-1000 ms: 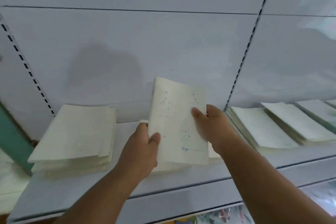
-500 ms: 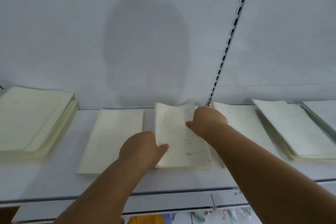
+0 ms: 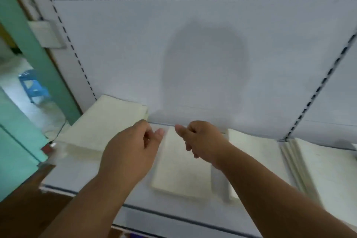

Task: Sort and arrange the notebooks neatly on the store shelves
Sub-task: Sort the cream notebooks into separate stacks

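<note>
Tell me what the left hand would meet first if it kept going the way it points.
Probably the white back panel behind the shelf. The left hand points up and forward, just right of the left notebook stack; it might clip that stack's corner, since depth is unclear.

Centre notebook (image 3: 181,168) flat on shelf (image 3: 81,177); thick stack (image 3: 104,125) to its left, fanned stack (image 3: 316,170) well right.

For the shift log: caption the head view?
Both hands, left and right, hover empty over cream notebooks on the white shelf.
</note>
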